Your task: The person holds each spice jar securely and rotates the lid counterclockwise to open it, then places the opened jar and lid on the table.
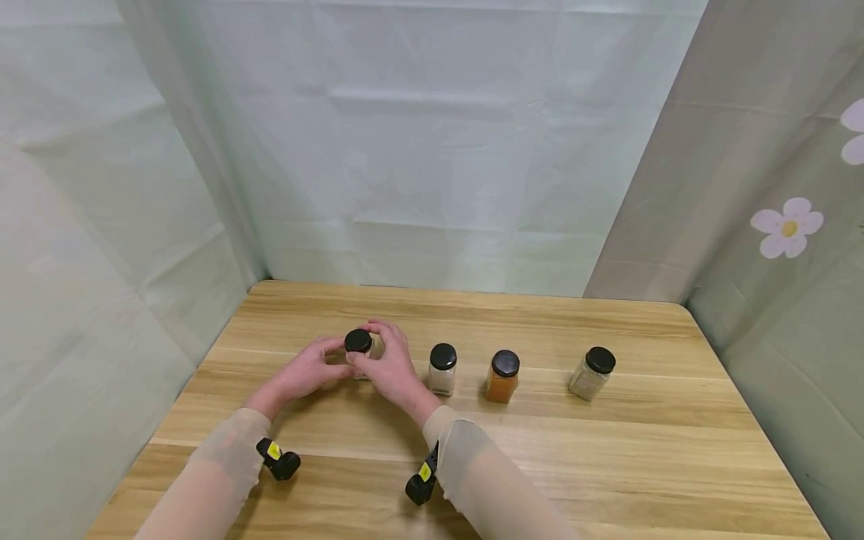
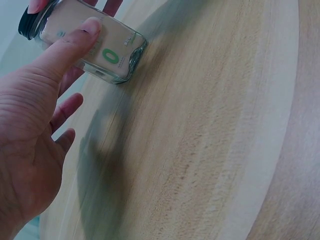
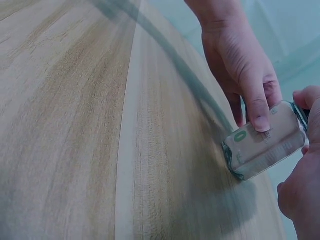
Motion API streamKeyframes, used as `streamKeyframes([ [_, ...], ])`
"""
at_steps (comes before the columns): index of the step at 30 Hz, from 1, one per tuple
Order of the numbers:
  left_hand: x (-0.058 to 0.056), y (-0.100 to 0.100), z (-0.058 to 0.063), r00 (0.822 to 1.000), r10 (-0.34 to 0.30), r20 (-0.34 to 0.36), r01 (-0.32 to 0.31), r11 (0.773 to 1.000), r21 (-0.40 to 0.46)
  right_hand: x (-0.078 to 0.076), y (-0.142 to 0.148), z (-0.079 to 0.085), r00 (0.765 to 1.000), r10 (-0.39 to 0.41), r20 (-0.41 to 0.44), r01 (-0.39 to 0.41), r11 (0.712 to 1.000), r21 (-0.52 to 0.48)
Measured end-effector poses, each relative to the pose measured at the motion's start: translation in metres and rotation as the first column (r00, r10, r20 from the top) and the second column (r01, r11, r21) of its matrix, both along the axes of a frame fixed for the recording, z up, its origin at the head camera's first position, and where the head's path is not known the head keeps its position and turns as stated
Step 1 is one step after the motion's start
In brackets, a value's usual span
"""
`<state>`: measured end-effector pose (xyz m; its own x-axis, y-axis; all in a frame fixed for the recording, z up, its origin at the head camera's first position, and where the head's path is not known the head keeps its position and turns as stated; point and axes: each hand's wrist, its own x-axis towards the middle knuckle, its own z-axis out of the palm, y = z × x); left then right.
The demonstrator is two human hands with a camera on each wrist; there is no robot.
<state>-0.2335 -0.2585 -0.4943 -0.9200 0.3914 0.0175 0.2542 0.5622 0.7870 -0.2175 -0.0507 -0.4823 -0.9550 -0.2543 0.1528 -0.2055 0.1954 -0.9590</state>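
A square glass spice jar [image 2: 82,37] with pale beige contents, green print and a black lid [image 1: 358,340] stands at the left of the wooden table. My left hand [image 1: 312,370] grips its body, the thumb lying across the printed side in the left wrist view. From the other side, my right hand [image 1: 391,367] holds the black lid between thumb and fingers. Part of that hand [image 3: 307,175] shows at the right edge of the right wrist view. The lid seems seated on the jar; whether it is loose I cannot tell.
Right of my hands stand three more black-lidded jars: one with whitish contents [image 1: 442,369], one orange [image 1: 502,377], and one pale greenish-beige [image 1: 592,373] farther right. The wooden table [image 1: 607,465] has pale curtains [image 1: 445,150] behind it and at both sides.
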Motion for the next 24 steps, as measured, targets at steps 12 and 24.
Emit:
streamKeyframes([
  [12, -0.0003, 0.0004, 0.0006, 0.999, -0.040, -0.020, 0.040, 0.999, 0.022, 0.0007, -0.0027, 0.0057, 0.998, -0.045, 0.043, 0.046, 0.999, -0.019],
  [24, 0.0002, 0.0003, 0.0001, 1.000, -0.029, -0.010, 0.029, 0.999, 0.031, -0.0008, -0.0047, 0.0038, 0.997, -0.076, 0.025, 0.076, 0.997, 0.005],
])
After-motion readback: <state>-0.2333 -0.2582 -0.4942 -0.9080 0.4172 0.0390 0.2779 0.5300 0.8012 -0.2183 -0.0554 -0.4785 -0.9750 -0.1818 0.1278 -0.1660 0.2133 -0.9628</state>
